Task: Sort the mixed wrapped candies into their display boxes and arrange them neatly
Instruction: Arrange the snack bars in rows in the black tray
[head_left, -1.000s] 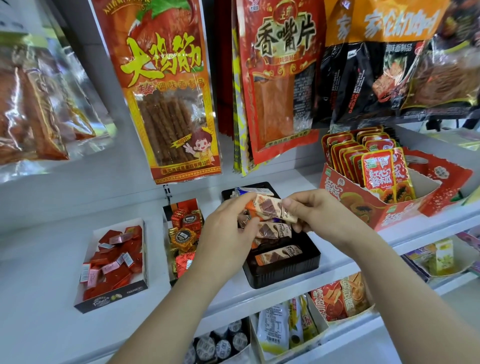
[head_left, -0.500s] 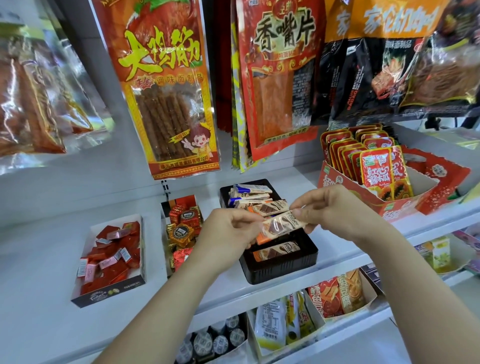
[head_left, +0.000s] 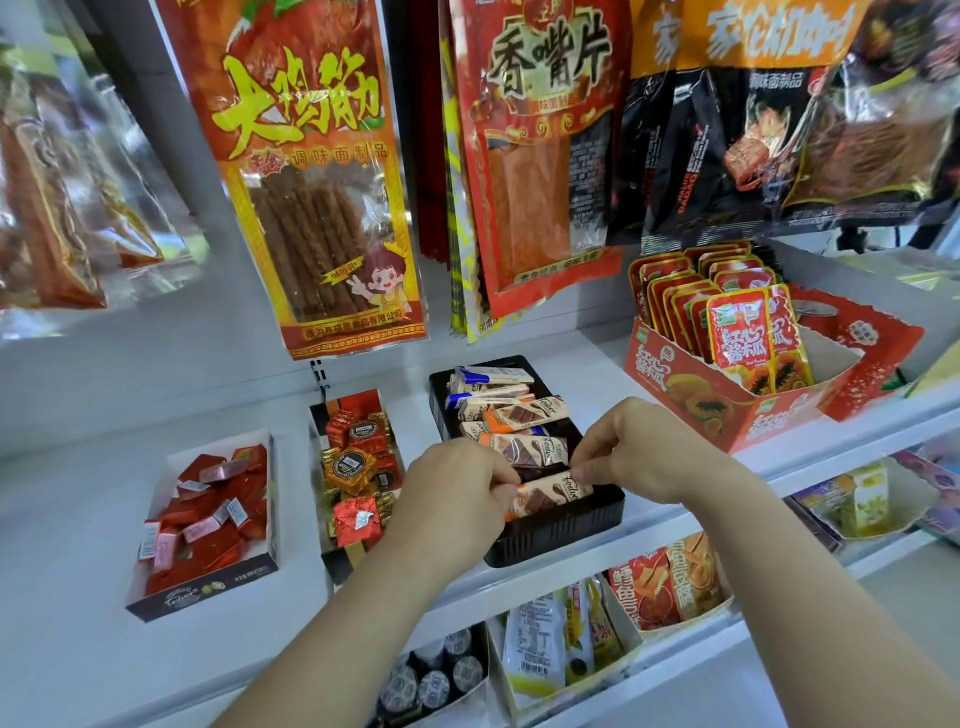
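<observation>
While pinching one bar (head_left: 550, 494) by its ends, left hand (head_left: 457, 501) and right hand (head_left: 647, 452) keep it level at the tray's (head_left: 566, 532) front end, near the shelf's (head_left: 78, 519) front edge, likely to line it up with the other bars (head_left: 519, 410).

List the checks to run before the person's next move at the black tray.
1. Grip: the left hand and the right hand seem to pinch the two ends of the front chocolate bar: ok.
2. Bar over the right box, the black tray: ok.
3. Bar lying flat on the tray floor: cannot tell, because fingers cover both ends.
4. Row tidy: not ok. The bars behind it overlap at differing angles.
5. One kind per tray: cannot tell. The blue-ended bars share the tray with orange-ended ones.
</observation>
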